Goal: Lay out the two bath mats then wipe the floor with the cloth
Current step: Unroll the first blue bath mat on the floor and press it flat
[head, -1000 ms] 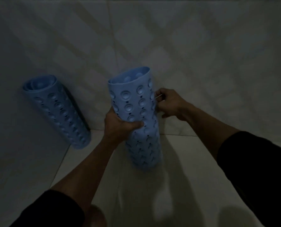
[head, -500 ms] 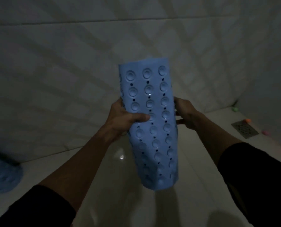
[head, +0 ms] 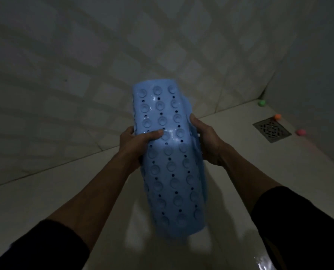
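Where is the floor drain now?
In the head view the drain lies on the floor at the far right, near the corner, right of the right hand, between an orange ball and a pink ball.

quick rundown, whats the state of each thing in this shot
blue bath mat: rolled, held upright off the floor, outer edge starting to peel open on the right
left hand: gripping the roll, thumb across its front
right hand: gripping the loose edge
floor drain: grate in place
green ball, orange ball, pink ball: resting on the floor near the drain
floor: glossy, bare, no mat laid
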Demonstrator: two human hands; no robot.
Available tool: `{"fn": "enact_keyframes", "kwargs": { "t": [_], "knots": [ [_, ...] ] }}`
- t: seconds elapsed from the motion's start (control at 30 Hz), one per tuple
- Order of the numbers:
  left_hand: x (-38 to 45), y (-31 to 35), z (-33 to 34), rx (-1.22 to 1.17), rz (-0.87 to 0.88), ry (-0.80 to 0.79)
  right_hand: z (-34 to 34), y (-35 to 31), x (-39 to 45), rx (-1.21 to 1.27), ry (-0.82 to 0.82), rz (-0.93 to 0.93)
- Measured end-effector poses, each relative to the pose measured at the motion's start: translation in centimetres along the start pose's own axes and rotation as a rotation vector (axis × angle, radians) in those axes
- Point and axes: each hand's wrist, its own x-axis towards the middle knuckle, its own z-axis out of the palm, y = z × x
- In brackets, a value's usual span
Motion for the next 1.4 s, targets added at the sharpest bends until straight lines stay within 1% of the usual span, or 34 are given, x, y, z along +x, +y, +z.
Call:
{"fn": "enact_keyframes", "kwargs": {
  "t": [0.1,0.17,0.27,0.37,0.4,0.47,0.5,0.6,0.7,0.77,0.83,0.93,1.07,1.13,1.23,1.3,1.4],
  "knots": [
    [0.4,-1.2,1.3,0.014,-0.022,0.063,-1.8,0.2,1.6,-0.139,-0.054,0.041],
    [0.7,-2.1,2.2,0.032,-0.041,0.085,-3.0,0.5,2.3,-0.264,-0.077,0.010],
    [0.5,-3.8,3.6,0.054,-0.057,0.131,-4.4,2.1,2.8,-0.371,0.021,-0.047],
    [-1.0,-6.4,5.1,0.079,-0.036,0.228,-5.6,4.5,2.3,-0.363,0.092,-0.068],
    [-1.7,-7.2,5.6,0.096,-0.039,0.223,-6.0,5.1,1.8,-0.340,0.108,-0.065],
    [-3.7,-8.6,6.5,0.105,-0.070,0.148,-6.5,5.9,0.6,-0.297,0.119,-0.065],
    [-4.8,-9.5,6.8,0.103,-0.105,0.111,-6.5,6.0,0.0,-0.295,0.127,-0.072],
    [-5.9,-12.7,6.8,0.064,-0.186,0.082,-7.5,5.7,-0.3,-0.338,0.170,-0.105],
    [-5.3,-14.6,7.8,0.046,-0.165,0.112,-9.2,5.2,0.4,-0.513,0.190,-0.136],
    [-4.7,-15.4,9.1,0.041,-0.160,0.126,-10.2,5.3,0.9,-0.662,0.219,-0.124],
    [-4.4,-16.1,10.6,0.030,-0.149,0.140,-11.1,5.5,1.4,-0.757,0.249,-0.116],
    [-3.3,-17.3,12.1,0.019,-0.117,0.150,-12.4,6.4,2.8,-0.813,0.263,-0.121],
    [-1.6,-18.7,11.7,0.068,-0.081,0.206,-12.4,7.8,4.6,-0.842,0.250,-0.110],
    [-0.7,-19.2,10.9,0.115,-0.093,0.200,-12.4,8.9,5.3,-0.825,0.236,-0.113],
    [0.3,-19.9,9.8,0.148,-0.130,0.162,-12.7,10.3,5.7,-0.873,0.218,-0.068],
    [0.7,-20.4,9.5,0.165,-0.130,0.150,-13.0,10.9,6.0,-0.901,0.249,-0.053],
    [1.0,-20.7,9.9,0.146,-0.107,0.135,-13.4,11.0,6.3,-0.951,0.314,-0.091]
  ]
}}
